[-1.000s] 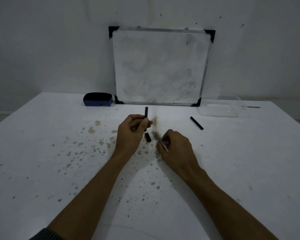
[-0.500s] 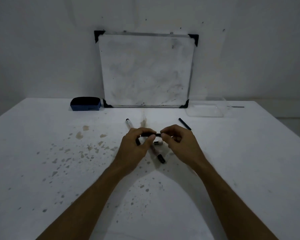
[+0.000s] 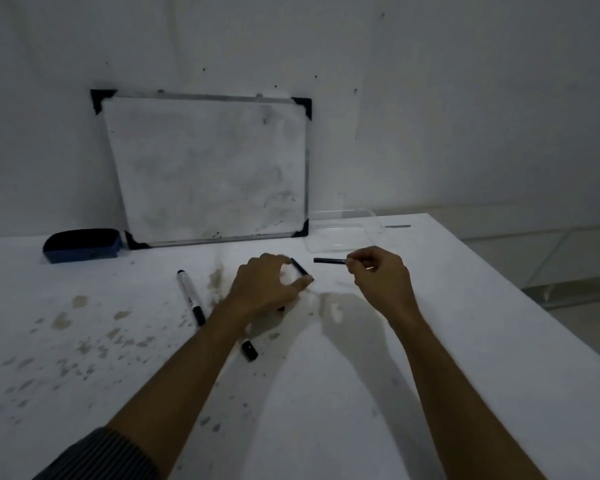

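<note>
My right hand [image 3: 378, 280] is pinching one end of a thin black tube [image 3: 329, 260] — it's lying level, free end pointing left at the short black piece [image 3: 299, 269] my left hand [image 3: 264, 289] is holding in a thumb-and-forefinger grip. That piece is slanting, not lining up, a small gap parting them above the counter [image 3: 482, 341]. Dim light is hiding which part is the cap — fingers are covering the held ends.

Dim, bluish, soft wide-angle view
</note>
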A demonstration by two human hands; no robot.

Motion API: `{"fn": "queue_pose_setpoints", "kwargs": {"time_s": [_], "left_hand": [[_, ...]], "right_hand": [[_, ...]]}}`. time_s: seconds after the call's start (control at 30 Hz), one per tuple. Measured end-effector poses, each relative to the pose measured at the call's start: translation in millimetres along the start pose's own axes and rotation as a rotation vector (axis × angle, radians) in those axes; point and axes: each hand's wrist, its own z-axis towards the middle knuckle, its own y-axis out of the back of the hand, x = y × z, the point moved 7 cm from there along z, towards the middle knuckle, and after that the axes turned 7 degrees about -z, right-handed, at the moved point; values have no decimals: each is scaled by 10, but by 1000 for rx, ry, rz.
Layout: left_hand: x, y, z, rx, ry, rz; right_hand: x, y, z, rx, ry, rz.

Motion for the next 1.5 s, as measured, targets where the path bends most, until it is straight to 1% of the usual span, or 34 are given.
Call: {"fn": "queue_pose_setpoints", "kwargs": {"time_s": [0.07,0.1,0.27,0.33,0.43,0.5,0.63,0.73,0.83,0.9,0.97,1.03,1.1,1.17,1.23,1.27,1.37,1.4,1.5], "left_hand": [[36,-184,55,66,29,149],[68,-253,48,75,38,182],[163,-333,20,5,11,191],[182,-344,6,-10,3,185],[200,-358,-1,-35,2,178],[209,-363,-10,-40,2,175],[221,-331,-18,9,0,118],[191,-202,-16,51,-28,80],[173,3,-78,43,-32,-62],[160,174,-169,-37,-53,-231],[144,335,-303,-137,-92,-318],[166,442,-485,-226,-106,-326],[241,497,-715,-337,-73,-302],[348,497,-1005,-472,-29,-244],[439,443,-1246,-547,32,-203],[485,396,-1309,-541,59,-219],[584,300,-1330,-461,122,-400],[594,295,-1315,-439,133,-401],[601,285,-1283,-430,160,-232]], "right_hand": [[-46,59,211,-74,4,-19],[-56,73,321,-110,7,-24],[9,-53,851,-211,72,-154],[22,-153,1021,-210,86,-270],[-28,-321,1210,-148,81,-470],[-29,-360,1249,-139,98,-530],[65,-274,1162,-214,156,-579],[195,-227,921,-259,216,-476],[324,-337,561,-182,270,-356],[386,-467,314,-85,297,-303],[451,-603,72,-2,324,-299],[528,-776,-159,91,390,-362],[572,-947,-347,196,439,-396],[557,-1069,-475,268,418,-383],[495,-1159,-541,311,362,-396],[452,-1194,-558,326,333,-388],[341,-1187,-565,327,258,-248],[304,-1145,-541,302,242,-201],[223,-1085,-488,291,248,-157]]}}
